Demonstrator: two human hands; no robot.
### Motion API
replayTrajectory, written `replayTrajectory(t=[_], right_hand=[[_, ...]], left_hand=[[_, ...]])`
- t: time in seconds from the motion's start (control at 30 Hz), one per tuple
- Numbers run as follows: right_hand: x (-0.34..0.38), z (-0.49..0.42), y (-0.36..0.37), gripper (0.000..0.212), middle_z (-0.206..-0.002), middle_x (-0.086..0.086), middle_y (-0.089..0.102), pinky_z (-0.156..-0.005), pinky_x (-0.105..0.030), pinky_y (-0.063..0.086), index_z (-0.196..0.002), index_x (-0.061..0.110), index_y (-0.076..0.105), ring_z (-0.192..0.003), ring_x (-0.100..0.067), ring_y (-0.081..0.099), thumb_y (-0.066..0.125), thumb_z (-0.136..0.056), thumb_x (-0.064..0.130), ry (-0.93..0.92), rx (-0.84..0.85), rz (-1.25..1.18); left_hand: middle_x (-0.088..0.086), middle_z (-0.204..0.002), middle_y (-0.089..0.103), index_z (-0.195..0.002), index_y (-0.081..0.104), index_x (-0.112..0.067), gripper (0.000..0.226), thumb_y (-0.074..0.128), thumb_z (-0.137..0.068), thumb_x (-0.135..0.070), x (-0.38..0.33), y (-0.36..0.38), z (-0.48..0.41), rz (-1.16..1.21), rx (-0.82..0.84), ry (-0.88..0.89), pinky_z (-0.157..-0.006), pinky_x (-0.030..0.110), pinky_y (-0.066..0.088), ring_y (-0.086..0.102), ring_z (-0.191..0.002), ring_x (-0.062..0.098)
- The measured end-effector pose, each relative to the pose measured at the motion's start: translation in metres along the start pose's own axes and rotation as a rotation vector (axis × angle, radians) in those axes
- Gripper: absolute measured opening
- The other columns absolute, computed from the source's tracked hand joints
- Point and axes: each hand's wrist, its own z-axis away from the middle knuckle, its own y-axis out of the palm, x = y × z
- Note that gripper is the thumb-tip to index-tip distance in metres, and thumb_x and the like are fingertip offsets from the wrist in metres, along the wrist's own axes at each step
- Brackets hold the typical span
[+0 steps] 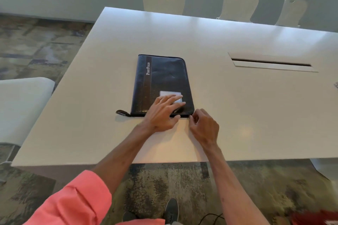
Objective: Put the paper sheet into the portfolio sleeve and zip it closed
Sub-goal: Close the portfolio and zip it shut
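On table (219, 42), portfolio (162, 78) lengthwise away.

You had a white tabletop (237, 115) with a long cable slot (271, 63) toward its right side. Three pale chairs (239, 3) stood along its far edge, another seat (22, 104) at its left edge, over patterned carpet (36, 45).

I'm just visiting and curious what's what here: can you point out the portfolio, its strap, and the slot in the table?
portfolio (162, 75): head view, on the dark front cover.
strap (122, 112): head view, on the loop sticking out at its near-left corner.
slot (270, 62): head view, on the dark opening.
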Motion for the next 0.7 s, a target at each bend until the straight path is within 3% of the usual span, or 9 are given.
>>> replayTrajectory(t=[0.13, 0.27, 0.4, 0.57, 0.7], right_hand=[[-0.005, 0.0, 0.0, 0.023, -0.085, 0.01, 0.063, -0.054, -0.029, 0.049, -0.083, 0.025, 0.059, -0.065, -0.014, 0.059, 0.073, -0.099, 0.033, -0.027, -0.009, 0.014], [-0.009, -0.001, 0.003, 0.019, -0.086, 0.007, 0.066, -0.054, -0.031, 0.053, -0.087, 0.021, 0.063, -0.066, -0.015, 0.061, 0.072, -0.1, 0.032, -0.004, -0.053, 0.048], [-0.015, -0.009, 0.005, 0.019, -0.084, 0.007, 0.066, -0.053, -0.025, 0.041, -0.084, 0.02, 0.064, -0.061, -0.015, 0.059, 0.075, -0.097, 0.029, 0.007, -0.099, 0.073], [-0.023, -0.025, 0.005, 0.019, -0.086, 0.006, 0.067, -0.054, -0.024, 0.04, -0.085, 0.02, 0.064, -0.062, -0.018, 0.061, 0.079, -0.094, 0.028, 0.028, -0.085, 0.043], [-0.03, -0.033, 0.005, 0.021, -0.084, 0.008, 0.065, -0.049, -0.017, 0.022, -0.084, 0.021, 0.062, -0.058, -0.014, 0.05, 0.08, -0.094, 0.027, -0.012, -0.085, 0.025]], left_hand=[[-0.001, -0.183, 0.012, -0.174, 0.022, -0.024, 0.077, 0.053, -0.108, -0.049, -0.016, 0.022, -0.019, -0.057, 0.124, -0.056, -0.138, 0.048, 0.013, 0.008, -0.17, 0.021], [0.001, -0.183, 0.012, -0.175, 0.013, -0.021, 0.069, 0.035, -0.115, -0.048, -0.021, 0.034, -0.017, -0.15, 0.138, -0.06, -0.139, 0.047, 0.01, 0.01, -0.17, 0.023], [0.003, -0.182, 0.021, -0.175, 0.018, -0.019, 0.064, 0.026, -0.116, -0.043, -0.02, 0.037, -0.008, -0.236, 0.065, -0.024, -0.137, 0.049, 0.019, 0.018, -0.169, 0.024], [0.003, -0.181, 0.023, -0.174, 0.019, -0.018, 0.062, 0.026, -0.117, -0.039, -0.018, 0.039, -0.005, -0.258, 0.021, 0.001, -0.136, 0.05, 0.023, 0.022, -0.168, 0.025], [0.003, -0.181, 0.021, -0.175, 0.017, -0.018, 0.062, 0.032, -0.117, -0.036, -0.018, 0.043, -0.008, -0.268, 0.01, -0.011, -0.135, 0.05, 0.024, 0.021, -0.168, 0.025]])
